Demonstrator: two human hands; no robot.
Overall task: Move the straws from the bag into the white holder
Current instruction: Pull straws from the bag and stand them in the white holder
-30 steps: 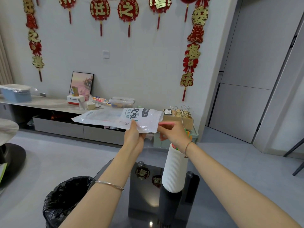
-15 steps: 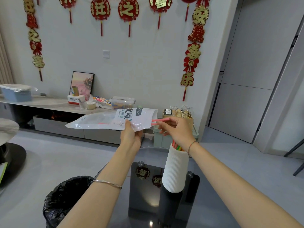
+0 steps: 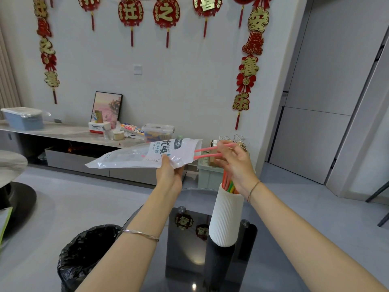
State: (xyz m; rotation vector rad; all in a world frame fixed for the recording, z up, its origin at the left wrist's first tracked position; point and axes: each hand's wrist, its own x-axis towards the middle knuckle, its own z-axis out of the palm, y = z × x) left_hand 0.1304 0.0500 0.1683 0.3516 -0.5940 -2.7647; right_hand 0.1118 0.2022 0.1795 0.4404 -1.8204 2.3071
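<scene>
Pink straws (image 3: 207,151), two, project from the bag's (image 3: 130,155) mouth, their inner lengths blurred behind plastic; right grip (image 3: 236,164) pinches their free ends above the white holder (image 3: 226,218) on the counter (image 3: 265,262); left grip (image 3: 168,175) clasps the bag's lower edge.

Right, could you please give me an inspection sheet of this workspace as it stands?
Surface: dark glass table, glossy and reflective.
Job's things: bag held roughly sideways above the table; two pink straws partly out of its mouth; white holder upright on the table with coloured straws inside.
Clutter: black-lined bin beside the table.
Grips: left hand grips the bag; right hand pinches the pink straws.
Cables: wiry loops atop the cardboard box, unclear.
Surroundings: low cabinet with containers; red wall decorations.
</scene>
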